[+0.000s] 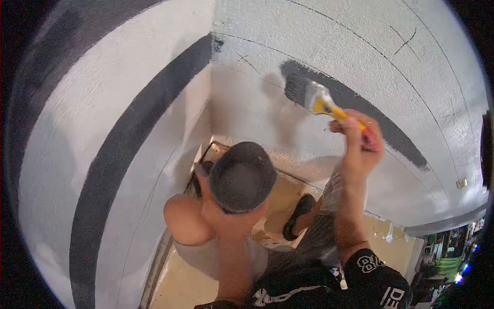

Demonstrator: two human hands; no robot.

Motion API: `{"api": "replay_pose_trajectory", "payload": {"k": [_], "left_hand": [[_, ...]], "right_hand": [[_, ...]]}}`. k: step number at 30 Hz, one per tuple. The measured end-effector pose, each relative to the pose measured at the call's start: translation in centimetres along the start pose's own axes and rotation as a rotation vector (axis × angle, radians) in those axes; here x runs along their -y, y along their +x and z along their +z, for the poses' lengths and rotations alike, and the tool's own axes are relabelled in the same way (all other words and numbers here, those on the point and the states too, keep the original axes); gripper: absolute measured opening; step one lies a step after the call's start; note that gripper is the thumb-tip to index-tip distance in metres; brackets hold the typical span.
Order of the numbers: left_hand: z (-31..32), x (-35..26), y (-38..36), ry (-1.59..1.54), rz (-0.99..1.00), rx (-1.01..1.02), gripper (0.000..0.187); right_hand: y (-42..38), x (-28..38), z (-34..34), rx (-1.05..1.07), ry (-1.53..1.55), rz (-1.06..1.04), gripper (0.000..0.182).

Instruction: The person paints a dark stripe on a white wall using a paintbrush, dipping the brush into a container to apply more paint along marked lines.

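My right hand (360, 136) is closed around the yellow and red handle of a paintbrush (324, 103). The dark bristles touch the left part of a dark grey painted band (365, 105) on the right wall. In front of my knees, my left hand (231, 219) holds a round dark container (243, 177) with its opening facing up; its inside looks dark grey. The fingers of my left hand are partly hidden behind the container.
The left wall (154, 46) bears a long curved dark band (123, 129) and meets the right wall at a corner. Pencil arcs and crosses mark the right wall (329, 31). Below are the tan floor (185, 280) and my dark sandal (299, 216). Various items stand at the lower right.
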State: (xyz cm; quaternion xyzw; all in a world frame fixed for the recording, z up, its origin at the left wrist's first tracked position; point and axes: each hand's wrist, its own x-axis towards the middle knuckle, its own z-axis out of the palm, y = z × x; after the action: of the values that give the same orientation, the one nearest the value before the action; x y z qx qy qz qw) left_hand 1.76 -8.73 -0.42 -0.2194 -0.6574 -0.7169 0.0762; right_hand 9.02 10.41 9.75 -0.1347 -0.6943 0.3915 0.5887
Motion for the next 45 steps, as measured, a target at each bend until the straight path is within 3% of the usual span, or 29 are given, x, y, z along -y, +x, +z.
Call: {"api": "replay_pose_trajectory", "payload": {"k": [5,9,15,17,19,21,27,32,35,40,45], "left_hand": [[0.2,-1.3,0.8,0.097,0.109,0.049,0.101],[1.0,-0.3,0.5,0.082,0.043,0.118,0.1],[2.5,0.4,0.1,0.08,0.116,0.126,0.094],[3.0,0.7,0.4,0.099,0.283,0.095,0.09],[3.4,2.4,-0.1,0.094,0.255,0.077,0.09],[3.5,2.2,-0.3,0.09,0.218,0.06,0.089],[3.9,-2.4,0.9,0.367,0.375,0.147,0.1],[5.8,-4.1,2.2,0.107,0.332,0.152,0.111],[6.0,-4.1,4.7,0.183,0.492,0.247,0.116],[6.2,-1.2,6.8,0.134,0.463,0.251,0.116],[6.3,2.0,6.6,0.107,0.432,0.173,0.11]], "right_hand": [[3.7,6.0,-3.9,0.217,0.077,0.092,0.02],[4.5,8.4,-4.4,0.415,0.194,0.151,0.024],[3.8,6.6,-2.6,0.579,0.092,0.301,0.019],[3.6,5.2,-2.3,0.63,0.147,0.338,0.016],[3.6,3.9,-2.0,0.754,0.203,0.537,0.012],[3.2,3.0,-1.6,0.801,0.219,0.575,0.012],[3.4,1.7,-3.7,0.694,0.322,0.557,0.014],[5.1,0.4,-6.1,0.401,0.5,0.481,0.02],[5.6,-0.8,-6.0,0.328,0.521,0.423,0.024],[5.8,-1.9,-4.0,0.205,0.416,0.48,0.03],[5.2,-3.2,-2.9,0.281,0.371,0.507,0.032]]}}
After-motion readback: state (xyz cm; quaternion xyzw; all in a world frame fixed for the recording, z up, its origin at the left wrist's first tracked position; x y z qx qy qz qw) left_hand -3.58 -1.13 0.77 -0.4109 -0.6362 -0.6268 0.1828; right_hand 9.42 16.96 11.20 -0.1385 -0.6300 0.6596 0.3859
